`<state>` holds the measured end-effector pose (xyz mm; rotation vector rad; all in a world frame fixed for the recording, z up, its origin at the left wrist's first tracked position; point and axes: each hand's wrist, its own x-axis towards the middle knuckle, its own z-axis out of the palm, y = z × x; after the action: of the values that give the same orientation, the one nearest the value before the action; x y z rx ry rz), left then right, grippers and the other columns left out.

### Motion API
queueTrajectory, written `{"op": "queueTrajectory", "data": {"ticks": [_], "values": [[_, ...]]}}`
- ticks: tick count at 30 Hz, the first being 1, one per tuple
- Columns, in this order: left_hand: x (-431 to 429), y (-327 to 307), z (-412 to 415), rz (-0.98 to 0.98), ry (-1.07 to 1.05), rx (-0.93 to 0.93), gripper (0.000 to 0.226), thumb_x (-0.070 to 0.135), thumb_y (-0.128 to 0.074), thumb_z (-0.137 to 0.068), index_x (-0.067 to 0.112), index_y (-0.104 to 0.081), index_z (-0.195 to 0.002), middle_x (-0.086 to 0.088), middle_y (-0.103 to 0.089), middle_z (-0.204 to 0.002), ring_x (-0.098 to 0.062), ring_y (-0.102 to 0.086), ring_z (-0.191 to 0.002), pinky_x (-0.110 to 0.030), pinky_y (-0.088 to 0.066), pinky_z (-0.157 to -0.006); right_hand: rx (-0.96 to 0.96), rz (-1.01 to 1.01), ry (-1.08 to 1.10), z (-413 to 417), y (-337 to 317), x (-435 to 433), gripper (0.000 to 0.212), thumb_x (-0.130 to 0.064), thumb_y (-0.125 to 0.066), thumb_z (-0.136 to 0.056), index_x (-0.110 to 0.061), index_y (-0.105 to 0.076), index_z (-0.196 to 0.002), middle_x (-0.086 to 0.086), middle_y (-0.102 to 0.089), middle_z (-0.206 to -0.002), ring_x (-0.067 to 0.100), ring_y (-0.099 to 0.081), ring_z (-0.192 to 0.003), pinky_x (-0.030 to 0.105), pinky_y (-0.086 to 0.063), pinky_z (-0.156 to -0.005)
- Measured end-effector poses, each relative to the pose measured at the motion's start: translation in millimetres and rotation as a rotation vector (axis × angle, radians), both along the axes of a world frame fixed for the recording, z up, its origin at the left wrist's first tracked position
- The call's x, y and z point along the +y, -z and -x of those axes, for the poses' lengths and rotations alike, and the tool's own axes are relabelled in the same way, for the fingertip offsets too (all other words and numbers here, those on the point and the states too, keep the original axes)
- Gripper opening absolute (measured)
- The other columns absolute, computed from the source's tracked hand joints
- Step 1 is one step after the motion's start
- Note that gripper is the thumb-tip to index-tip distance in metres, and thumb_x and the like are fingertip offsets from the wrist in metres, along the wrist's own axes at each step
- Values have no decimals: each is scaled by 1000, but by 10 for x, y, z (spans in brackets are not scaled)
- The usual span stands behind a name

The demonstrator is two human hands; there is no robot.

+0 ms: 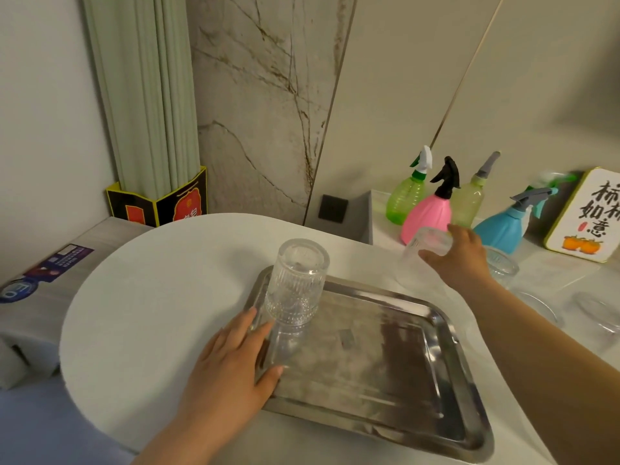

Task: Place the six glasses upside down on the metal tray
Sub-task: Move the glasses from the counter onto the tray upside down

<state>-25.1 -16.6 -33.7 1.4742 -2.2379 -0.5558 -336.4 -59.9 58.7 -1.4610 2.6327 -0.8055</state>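
One ribbed glass (297, 283) stands upside down at the far left corner of the metal tray (385, 357) on the white counter (161, 297). The left hand (231, 364) rests on the tray's left rim, fingers (258, 333) spread flat, holding nothing. The right hand (466, 260) grips a second glass (419, 260), blurred and tilted, above the counter just beyond the tray. More glasses (501, 263) wait to the right, near the spray bottles (432, 206).
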Motion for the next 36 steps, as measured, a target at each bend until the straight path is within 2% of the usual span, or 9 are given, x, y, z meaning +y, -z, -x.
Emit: {"op": "queueTrajectory", "data": {"ticks": [3, 6, 12, 16, 21, 24, 29, 36], "values": [[-21, 25, 0, 11, 7, -35, 65, 48, -41, -88, 30, -8, -141, 10, 2, -155, -6, 3, -142, -23, -3, -115, -54, -9, 13, 62, 42, -81, 77, -26, -66, -75, -9, -23, -136, 20, -24, -146, 38, -25, -131, 48, -23, -108], [-27, 33, 0, 19, -4, -36, 70, 47, -42, -87, 29, -3, -141, 11, 3, -155, -4, 3, -142, -21, -2, -115, -131, -7, 9, 73, 70, -159, 81, -26, -67, -74, -11, -19, -137, 20, -23, -146, 37, -25, -132, 47, -26, -107], [-18, 26, 14, 22, -16, -65, 64, 50, -40, -87, 34, -7, -140, 13, 9, -154, -4, 5, -142, -22, -3, -115, -233, 29, 43, 46, 136, -228, 78, -23, -66, -75, -10, -19, -136, 22, -23, -142, 40, -34, -125, 44, -34, -100], [33, 8, 56, 4, -45, -11, 64, 46, -45, -86, 32, -11, -140, 12, 5, -154, -6, -2, -142, -23, -6, -115, -243, 40, 22, 35, 104, -199, 79, -19, -68, -73, -13, -20, -136, 21, -26, -141, 39, -36, -123, 44, -38, -96], [58, -1, 50, -13, -79, 10, 70, 46, -45, -86, 29, -6, -141, 9, 5, -155, -8, -1, -142, -23, -5, -115, -128, 234, -73, -76, 82, -8, 82, -16, -70, -70, -16, -21, -136, 16, -31, -139, 33, -37, -123, 44, -36, -99], [47, 4, 16, -22, -103, -31, 72, 50, -40, -87, 27, -1, -142, 7, 6, -155, -8, 1, -143, -24, -3, -116, -166, 345, -196, -194, -73, 120, 81, -15, -72, -69, -20, -25, -134, 13, -35, -137, 26, -41, -119, 34, -36, -95], [69, -13, 10, -35, -114, -45, 70, 51, -37, -88, 26, -1, -142, 6, 5, -156, -9, -3, -143, -26, -3, -116, -219, 131, -482, -522, -223, 356, 82, -22, -75, -65, -23, -28, -132, 5, -44, -132, 11, -43, -105, 28, -37, -88], [82, -9, -2, -28, -101, -44, 65, 51, -35, -88, 29, -4, -142, 7, 6, -156, -9, -4, -142, -27, -2, -116, -268, 21, -522, -836, -46, 381, 79, -20, -76, -64, -23, -32, -129, 7, -46, -131, 14, -46, -102, 25, -37, -86]]}}
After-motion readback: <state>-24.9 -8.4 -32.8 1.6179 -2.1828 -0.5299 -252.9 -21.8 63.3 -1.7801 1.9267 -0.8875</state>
